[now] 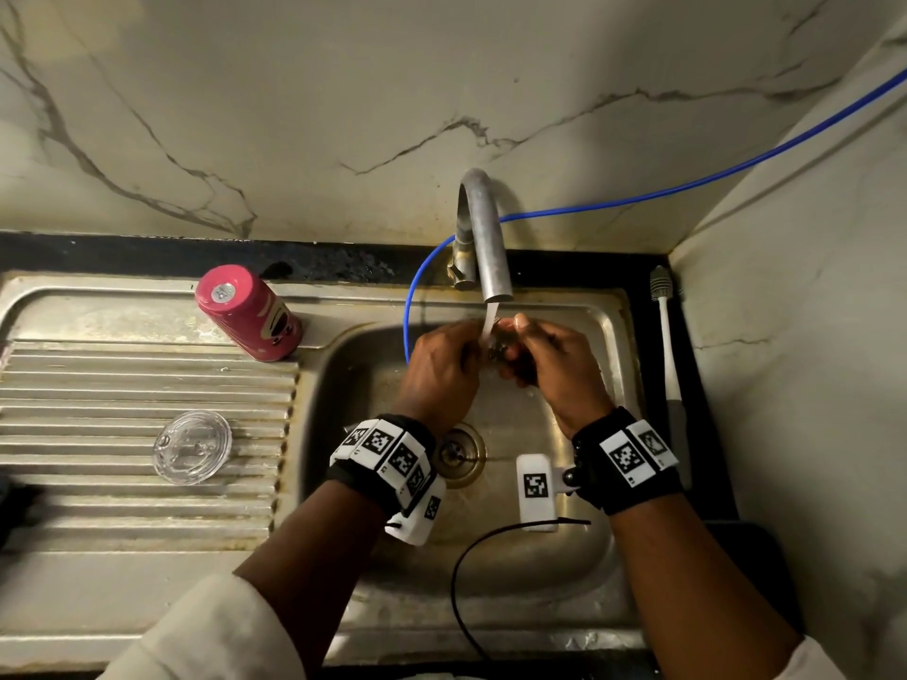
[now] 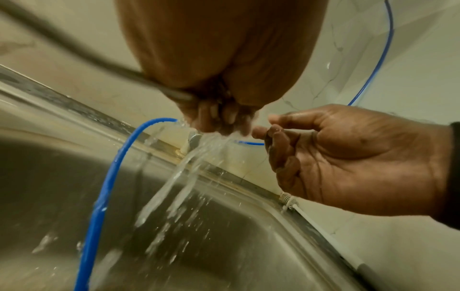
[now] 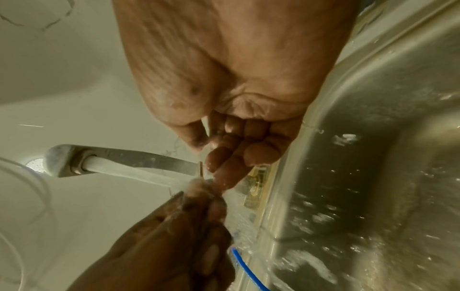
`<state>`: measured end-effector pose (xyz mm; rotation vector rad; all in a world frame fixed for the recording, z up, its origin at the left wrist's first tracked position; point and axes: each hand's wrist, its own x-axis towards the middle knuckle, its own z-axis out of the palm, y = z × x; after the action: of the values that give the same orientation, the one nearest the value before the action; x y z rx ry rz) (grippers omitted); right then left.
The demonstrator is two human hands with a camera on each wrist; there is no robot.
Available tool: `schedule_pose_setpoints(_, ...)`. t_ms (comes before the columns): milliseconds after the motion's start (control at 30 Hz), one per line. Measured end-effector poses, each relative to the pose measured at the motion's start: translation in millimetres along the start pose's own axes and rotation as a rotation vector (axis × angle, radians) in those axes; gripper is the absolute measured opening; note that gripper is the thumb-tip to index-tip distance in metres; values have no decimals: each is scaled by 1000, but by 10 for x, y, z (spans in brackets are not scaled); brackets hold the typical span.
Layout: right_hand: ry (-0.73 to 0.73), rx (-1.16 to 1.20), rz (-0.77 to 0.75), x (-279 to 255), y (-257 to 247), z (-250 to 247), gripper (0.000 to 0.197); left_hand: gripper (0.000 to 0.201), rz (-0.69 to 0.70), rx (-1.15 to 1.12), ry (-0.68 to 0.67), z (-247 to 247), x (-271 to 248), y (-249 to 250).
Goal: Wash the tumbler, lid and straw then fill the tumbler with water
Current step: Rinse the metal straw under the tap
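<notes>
Under the running tap [image 1: 483, 238], the left hand [image 1: 439, 370] grips the dark straw [image 2: 74, 51] with curled fingers. The right hand [image 1: 559, 368] curls beside it; its hold is unclear. The pink tumbler [image 1: 248, 314] and clear lid [image 1: 192, 446] rest well apart, left of the hands.

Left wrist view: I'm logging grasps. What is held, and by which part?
The left hand grips a dark thin tube, probably the straw, by its end under the running water. The right hand pinches beside it; what it pinches cannot be told.

Blue hose [image 1: 638, 197], perhaps a brush [image 1: 663, 306]
</notes>
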<state>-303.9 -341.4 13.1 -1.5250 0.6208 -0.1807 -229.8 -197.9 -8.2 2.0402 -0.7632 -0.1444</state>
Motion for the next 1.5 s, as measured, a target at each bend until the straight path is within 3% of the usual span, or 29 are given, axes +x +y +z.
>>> schedule_pose_setpoints(167, -20, -21, 22, -53, 80, -3, 26, 18, -94, -55, 16, 11, -11, 44)
schedule_pose_setpoints(300, -50, -67, 47, -118, 164, 19, 25, 35, -211, -56, 41, 6, -17, 100)
schedule_pose_setpoints(433, -112, -143, 127, -221, 291, 96, 27, 24, -353, -453, 43, 45, 20, 169)
schedule_pose_setpoints(500, -175, -83, 149, -322, 309, 186, 26, 22, -466, -714, 44, 48, 50, 222)
schedule_pose_setpoints(600, -261, 83, 156, -441, 346, 302, 21, 17, -519, -872, 117, -10, 103, 237)
schedule_pose_setpoints(667, -216, 184, 172, -444, 381, 261, 25, 11, -506, -960, 210, -79, 127, 172)
schedule_pose_setpoints(800, -12, 89, 162, -284, 310, -27, 23, 4, -543, -997, 317, -270, 68, -77)
schedule_pose_setpoints(967, 157, 143, 12, 56, 141, -290, 13, 21, -489, -800, 94, -453, -109, -316)
schedule_pose_setpoints(1100, 143, 141, -76, 252, 10, -320, 23, 9, -328, -433, -227, -458, -184, -355)
schedule_pose_setpoints(1200, 141, 140, -107, 364, -54, -299, 26, 27, -235, -187, -412, -369, -188, -338)
schedule_pose_setpoints(1400, 215, 184, -77, 576, -187, -474, 26, 37, -361, -535, -403, -346, -28, -29)
schedule_pose_setpoints(1500, 225, 166, -86, 664, -264, -555, 27, 28, -364, -545, -387, -325, 77, 58)
